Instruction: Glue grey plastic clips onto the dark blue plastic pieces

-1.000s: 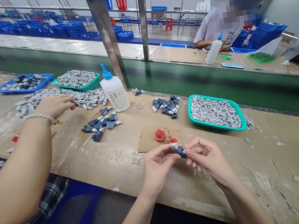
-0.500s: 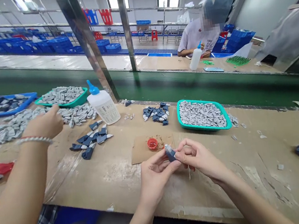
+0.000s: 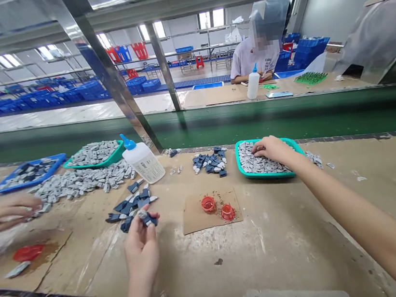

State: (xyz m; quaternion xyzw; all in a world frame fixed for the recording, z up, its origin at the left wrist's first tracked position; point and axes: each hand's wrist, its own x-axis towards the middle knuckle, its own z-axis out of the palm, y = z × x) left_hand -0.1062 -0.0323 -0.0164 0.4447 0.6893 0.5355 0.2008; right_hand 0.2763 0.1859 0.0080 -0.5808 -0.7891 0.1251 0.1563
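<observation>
My left hand (image 3: pixel 141 243) is closed around a dark blue and grey plastic piece (image 3: pixel 146 218), held just in front of a loose pile of similar blue and grey pieces (image 3: pixel 132 203). Over on the right, my right hand (image 3: pixel 273 150) reaches into a green tray (image 3: pixel 241 169) full of small light-grey plastic pieces (image 3: pixel 254 164). Its fingers are bent down together among them; whatever they pinch is too small to make out. Two red caps, one (image 3: pixel 208 204) behind the other (image 3: pixel 227 212), sit on a cardboard scrap (image 3: pixel 196 219) between my hands.
A white bottle with a blue nozzle (image 3: pixel 145 163) stands behind the pile. Another blue-grey cluster (image 3: pixel 210 162) lies at the centre back. At left, a co-worker's hand (image 3: pixel 9 212) is beside grey pieces (image 3: pixel 78 182) and a red blob (image 3: pixel 28 252). Across the green strip sits another person (image 3: pixel 255 58).
My hands, together on the piece before, have parted. The left has carried the blue-grey piece leftward; the right has moved into the green tray. The co-worker's hand has drawn back left.
</observation>
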